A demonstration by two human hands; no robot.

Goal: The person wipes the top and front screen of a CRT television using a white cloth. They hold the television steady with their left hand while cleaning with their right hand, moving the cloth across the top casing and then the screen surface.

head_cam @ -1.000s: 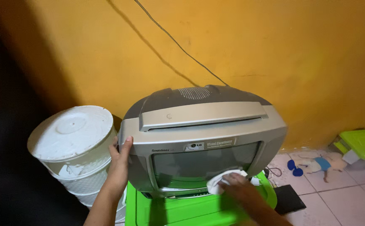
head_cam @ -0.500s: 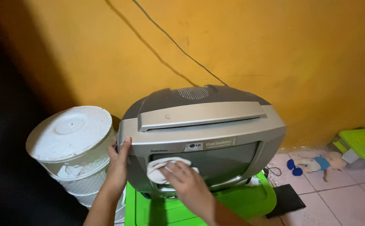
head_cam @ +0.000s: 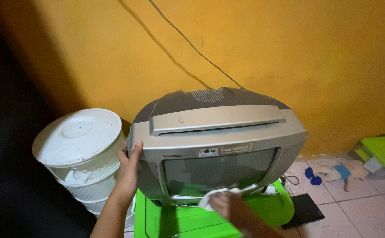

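A silver-grey tube television (head_cam: 219,132) sits on a bright green plastic box (head_cam: 188,220) against an orange wall. My left hand (head_cam: 128,169) grips the set's left edge, thumb on the front bezel. At the lower edge of the dark screen (head_cam: 214,169), near its middle, my right hand (head_cam: 228,207) presses a white cloth (head_cam: 210,198). A thin black cable (head_cam: 192,44) runs from the top of the set up the wall.
A white round lidded basket (head_cam: 82,150) stands just left of the set. On the tiled floor at right lie a doll (head_cam: 338,172), a green-lidded container (head_cam: 384,150) and a flat black object (head_cam: 305,211). The far left is dark.
My right hand carried the cloth from the screen's lower right to its upper left, then down to the bottom middle. The left hand has stayed on the set's edge.
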